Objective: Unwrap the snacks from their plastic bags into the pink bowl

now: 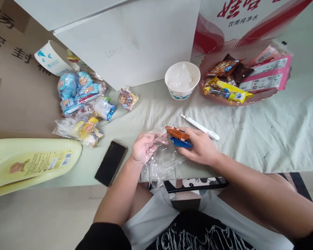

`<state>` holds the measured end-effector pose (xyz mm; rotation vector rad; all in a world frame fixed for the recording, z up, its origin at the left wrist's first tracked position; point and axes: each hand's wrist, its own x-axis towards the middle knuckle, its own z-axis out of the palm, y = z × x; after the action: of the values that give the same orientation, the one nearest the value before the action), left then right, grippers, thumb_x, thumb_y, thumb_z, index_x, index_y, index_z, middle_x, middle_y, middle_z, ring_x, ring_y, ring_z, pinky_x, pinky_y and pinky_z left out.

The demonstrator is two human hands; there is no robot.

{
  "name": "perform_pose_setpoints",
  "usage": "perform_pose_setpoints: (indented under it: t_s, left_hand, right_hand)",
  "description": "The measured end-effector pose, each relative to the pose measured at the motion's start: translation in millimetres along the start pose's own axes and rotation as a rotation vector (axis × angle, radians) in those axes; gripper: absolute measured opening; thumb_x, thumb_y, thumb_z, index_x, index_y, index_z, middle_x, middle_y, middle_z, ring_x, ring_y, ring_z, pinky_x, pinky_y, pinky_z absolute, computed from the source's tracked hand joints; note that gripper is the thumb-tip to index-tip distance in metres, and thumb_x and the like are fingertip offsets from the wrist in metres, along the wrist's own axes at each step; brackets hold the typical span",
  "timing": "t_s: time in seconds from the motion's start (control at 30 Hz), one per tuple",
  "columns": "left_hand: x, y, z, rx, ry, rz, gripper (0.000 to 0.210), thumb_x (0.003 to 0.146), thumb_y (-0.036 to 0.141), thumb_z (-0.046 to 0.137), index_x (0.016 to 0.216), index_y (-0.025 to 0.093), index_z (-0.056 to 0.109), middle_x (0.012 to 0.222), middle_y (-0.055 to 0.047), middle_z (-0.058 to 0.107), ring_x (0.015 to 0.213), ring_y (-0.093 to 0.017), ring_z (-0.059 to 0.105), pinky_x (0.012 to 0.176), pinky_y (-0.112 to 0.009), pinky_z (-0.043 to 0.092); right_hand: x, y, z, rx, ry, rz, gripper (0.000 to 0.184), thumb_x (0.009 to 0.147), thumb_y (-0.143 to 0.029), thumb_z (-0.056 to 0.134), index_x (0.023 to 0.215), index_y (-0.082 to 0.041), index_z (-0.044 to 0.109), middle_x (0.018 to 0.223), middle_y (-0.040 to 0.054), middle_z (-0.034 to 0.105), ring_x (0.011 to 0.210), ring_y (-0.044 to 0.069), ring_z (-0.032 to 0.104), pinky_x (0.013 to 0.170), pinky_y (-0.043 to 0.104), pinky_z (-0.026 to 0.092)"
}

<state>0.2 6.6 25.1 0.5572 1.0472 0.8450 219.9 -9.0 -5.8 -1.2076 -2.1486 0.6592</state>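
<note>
Left hand point(143, 147): fingers curled in, pinching clear plastic film point(163, 165). Right hand point(202, 147): narrow grip, holding an orange packet point(177, 133) and a blue packet point(181, 142) together. Both packets sit just above the counter point(151, 116), between the hands; film lies beside and below them.

Possible trouble:
- Packets look slick and stacked, gripped near one end. Uneven squeeze could shoot one out, likely the blue, lower one.
- Film is crumpled and trails over the front edge; a tug or its own drape could drag it into the lap. It could also cling to fingers or catch on a packet.
- White knife-like tool point(199, 126) lies just beyond the right hand. A careless sweep could knock it or meet its tip; cannot tell whether a blade is exposed.
- Phone point(111, 163) lies at the front edge near the left forearm. An elbow swing could tip it off.

Surface: pale green cloth, wrinkled, so light things may shift with it. Far side: paper bowl point(181, 95) with clear plastic inside, pink basket point(261, 100) of snacks. Left: snack heap point(80, 93), one loose packet point(127, 98) apart.

Room: white box point(135, 45) behind, brown carton point(15, 97) at left, pale floor point(54, 215) below.
</note>
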Motion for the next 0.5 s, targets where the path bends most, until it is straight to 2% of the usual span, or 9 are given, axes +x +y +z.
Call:
perform_pose_setpoints:
  t_s: [0.1, 0.17, 0.23, 0.33, 0.4, 0.5]
  left_hand:
    - [6, -2, -1.6, 0.106, 0.053, 0.103, 0.027, 0.055, 0.029, 0.060, 0.042, 0.018, 0.038, 0.058, -0.007, 0.065, 0.036, -0.008, 0.043, 0.035, -0.021, 0.010]
    - [11, -4, -2.6, 0.193, 0.050, 0.147, 0.027, 0.056, 0.028, 0.057, 0.041, 0.019, 0.037, 0.047, -0.003, 0.054, 0.033, -0.004, 0.028, 0.037, -0.023, 0.009]
    - [15, -4, -3.3, 0.271, 0.008, 0.147, 0.026, 0.056, 0.028, 0.056, 0.040, 0.019, 0.037, 0.044, -0.001, 0.049, 0.035, -0.004, 0.027, 0.039, -0.023, 0.011]
    - [15, -5, -3.9, 0.341, -0.054, 0.118, 0.026, 0.056, 0.028, 0.057, 0.040, 0.019, 0.039, 0.044, -0.001, 0.047, 0.036, -0.005, 0.028, 0.040, -0.023, 0.013]
    - [14, -5, -3.6, 0.338, -0.039, 0.111, 0.026, 0.056, 0.028, 0.058, 0.040, 0.019, 0.040, 0.044, -0.001, 0.047, 0.035, -0.004, 0.026, 0.040, -0.023, 0.011]
    - [12, -3, -2.3, 0.266, 0.044, 0.101, 0.022, 0.056, 0.031, 0.058, 0.043, 0.018, 0.046, 0.041, 0.002, 0.041, 0.034, -0.004, 0.022, 0.037, -0.022, 0.007]
  right_hand:
    - [1, -1, -8, 0.112, 0.038, 0.007, 0.045, 0.088, -0.031, 0.054, 0.130, -0.018, 0.060, 0.118, 0.0121, 0.075, 0.103, 0.026, 0.074, 0.086, 0.038, 0.060]
    - [2, 0, -14, 0.147, 0.104, 0.024, 0.045, 0.087, -0.029, 0.054, 0.131, -0.019, 0.060, 0.122, 0.0110, 0.074, 0.106, 0.025, 0.073, 0.089, 0.038, 0.060]
    - [2, 2, -18, 0.166, 0.185, 0.049, 0.045, 0.086, -0.029, 0.056, 0.130, -0.021, 0.060, 0.120, 0.0097, 0.075, 0.103, 0.026, 0.074, 0.089, 0.039, 0.060]
    - [1, 6, -19, 0.256, 0.259, 0.099, 0.042, 0.085, -0.033, 0.058, 0.126, -0.022, 0.062, 0.106, 0.0081, 0.078, 0.089, 0.026, 0.074, 0.080, 0.039, 0.061]
    - [1, 10, -19, 0.348, 0.268, 0.127, 0.040, 0.086, -0.036, 0.059, 0.123, -0.021, 0.062, 0.100, 0.0077, 0.078, 0.082, 0.025, 0.074, 0.076, 0.039, 0.061]
    - [2, 12, -22, 0.450, 0.215, 0.078, 0.043, 0.088, -0.037, 0.058, 0.128, -0.021, 0.057, 0.110, 0.0095, 0.077, 0.093, 0.026, 0.074, 0.084, 0.039, 0.060]
